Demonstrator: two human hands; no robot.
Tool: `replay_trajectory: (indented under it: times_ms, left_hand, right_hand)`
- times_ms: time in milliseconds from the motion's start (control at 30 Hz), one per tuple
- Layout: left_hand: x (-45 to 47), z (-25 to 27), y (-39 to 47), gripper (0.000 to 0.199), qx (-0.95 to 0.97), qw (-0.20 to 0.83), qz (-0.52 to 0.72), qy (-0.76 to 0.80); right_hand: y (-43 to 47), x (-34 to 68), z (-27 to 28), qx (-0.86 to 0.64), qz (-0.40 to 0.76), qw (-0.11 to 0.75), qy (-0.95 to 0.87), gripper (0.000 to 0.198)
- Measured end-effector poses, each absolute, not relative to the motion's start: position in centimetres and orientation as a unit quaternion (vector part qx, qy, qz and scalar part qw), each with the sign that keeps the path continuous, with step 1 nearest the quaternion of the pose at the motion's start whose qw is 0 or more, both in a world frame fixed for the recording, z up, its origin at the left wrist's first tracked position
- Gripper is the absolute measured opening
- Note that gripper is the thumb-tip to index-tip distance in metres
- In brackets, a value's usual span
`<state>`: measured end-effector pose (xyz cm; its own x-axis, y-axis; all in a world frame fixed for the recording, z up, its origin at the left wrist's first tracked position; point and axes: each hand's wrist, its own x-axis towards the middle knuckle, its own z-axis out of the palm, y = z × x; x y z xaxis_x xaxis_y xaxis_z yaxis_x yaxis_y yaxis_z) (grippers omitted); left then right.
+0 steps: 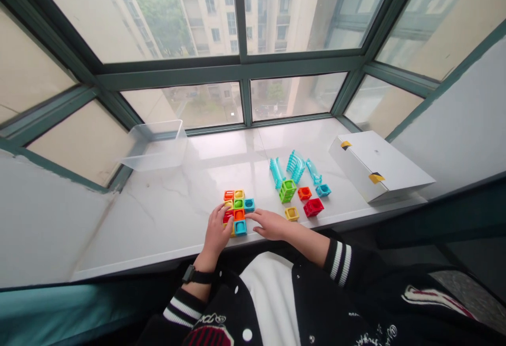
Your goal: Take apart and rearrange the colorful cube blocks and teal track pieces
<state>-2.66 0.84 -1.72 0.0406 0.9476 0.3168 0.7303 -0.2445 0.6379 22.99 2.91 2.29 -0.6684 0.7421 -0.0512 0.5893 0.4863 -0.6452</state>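
Observation:
A flat group of joined toy building blocks (239,204) in red, yellow, green, orange and blue lies on the white sill in front of me. My left hand (218,228) wraps over its left side, with thumb and fingers on the red and yellow blocks and partly covering them. From the right comes my right hand (270,224), its fingers apart and holding nothing. Its index fingertip reaches the group's right edge, beside the orange block (239,215) and below a blue block (249,205). Another blue block (240,227) forms the near corner.
Loose blocks lie to the right: green (288,191), orange (304,193), yellow (291,214), red (313,207) and blue (323,190). Behind them are clear turquoise track pieces (295,166). A transparent bin (158,148) stands back left, a white box (381,164) right. Windows enclose the marble sill (158,230).

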Motion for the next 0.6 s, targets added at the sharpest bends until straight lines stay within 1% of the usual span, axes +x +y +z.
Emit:
replay_trajectory:
  times_ms: [133,233,400,600]
  left_hand:
    - [-0.7,-1.7,1.1,0.062,0.772,0.119,0.238,0.577]
    - [0.4,-1.5,1.6,0.072,0.797,0.101,0.173,0.571]
    - [0.4,-1.5,1.9,0.073,0.802,0.108,0.134,0.572]
    - [-0.1,-1.6,1.8,0.072,0.802,0.113,0.124,0.573]
  right_hand:
    - [4.1,20.9,0.9,-0.399,0.323,0.093,-0.853,0.057]
    - [4.8,19.9,-0.1,-0.402,0.323,0.071,-0.854,0.056]
    - [5.3,19.7,-1.0,-0.408,0.316,0.076,-0.853,0.056]
    - [5.1,19.8,-0.5,-0.419,0.294,0.068,-0.857,0.044]
